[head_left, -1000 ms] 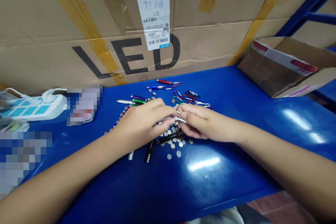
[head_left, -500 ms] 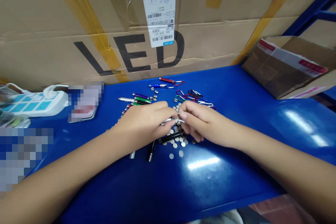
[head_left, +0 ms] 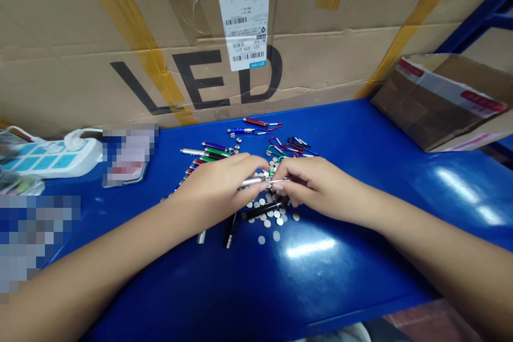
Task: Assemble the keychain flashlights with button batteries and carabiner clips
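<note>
A small silver flashlight tube (head_left: 251,182) lies between the thumb and fingers of my left hand (head_left: 224,179), which is closed on it. At the tube's right end, my right hand (head_left: 302,179) pinches a thin silvery metal piece (head_left: 277,180); its exact kind is too small to tell. Beneath both hands spread many small round button cells (head_left: 276,235). A black flashlight tube (head_left: 262,210) rests on the cells, and another black tube (head_left: 230,232) lies nearer me. Coloured carabiner clips (head_left: 298,144) sit just beyond my right hand.
Several coloured tubes (head_left: 216,153) lie in a row past my left hand, with small metal caps (head_left: 238,144). Red (head_left: 255,122) and blue (head_left: 240,131) flashlights with clips lie farther back. A power strip (head_left: 60,157), an open carton (head_left: 436,101) and a large cardboard box (head_left: 140,37) border the table.
My left fingers have shifted so that more of the silver tube shows. My right fingers have moved slightly and now curl more closely around the thin metal piece at its end.
</note>
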A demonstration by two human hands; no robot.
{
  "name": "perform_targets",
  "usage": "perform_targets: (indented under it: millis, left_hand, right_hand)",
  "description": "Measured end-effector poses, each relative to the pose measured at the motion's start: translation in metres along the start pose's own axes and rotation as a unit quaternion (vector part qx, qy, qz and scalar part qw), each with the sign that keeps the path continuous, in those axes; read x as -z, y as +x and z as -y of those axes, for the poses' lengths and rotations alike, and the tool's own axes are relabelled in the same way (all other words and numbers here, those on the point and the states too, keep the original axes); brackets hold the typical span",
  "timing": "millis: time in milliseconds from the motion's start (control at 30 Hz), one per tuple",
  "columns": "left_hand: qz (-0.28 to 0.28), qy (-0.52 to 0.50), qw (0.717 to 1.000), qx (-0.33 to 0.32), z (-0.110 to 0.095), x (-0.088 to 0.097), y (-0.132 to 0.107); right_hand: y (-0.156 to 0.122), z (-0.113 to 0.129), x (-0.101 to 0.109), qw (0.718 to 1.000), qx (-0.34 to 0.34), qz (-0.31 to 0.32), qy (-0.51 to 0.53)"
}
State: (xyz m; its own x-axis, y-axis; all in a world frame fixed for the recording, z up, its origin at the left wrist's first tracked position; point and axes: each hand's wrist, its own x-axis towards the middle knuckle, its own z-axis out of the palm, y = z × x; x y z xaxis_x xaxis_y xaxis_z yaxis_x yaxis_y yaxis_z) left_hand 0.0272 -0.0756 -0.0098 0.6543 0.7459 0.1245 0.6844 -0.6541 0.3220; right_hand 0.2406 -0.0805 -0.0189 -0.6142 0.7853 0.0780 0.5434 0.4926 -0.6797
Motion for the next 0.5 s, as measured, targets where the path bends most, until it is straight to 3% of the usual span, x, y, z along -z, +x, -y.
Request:
perform_targets:
  millis: [167, 267, 500]
  left_hand:
    - [-0.004, -0.064, 0.998, -0.006, 0.011, -0.002, 0.007]
    - [-0.015, -0.051, 0.999, -0.006, 0.018, 0.001, 0.014]
    - [-0.06, 0.004, 0.995, 0.079, 0.05, 0.009, 0.052]
  right_hand:
    - [0.005, -0.012, 0.003, 0.999, 0.016, -0.037, -0.005]
    - [0.009, -0.022, 0.004, 0.998, 0.029, -0.059, -0.015]
    - [0.011, -0.039, 0.012, 0.986, 0.03, -0.159, -0.029]
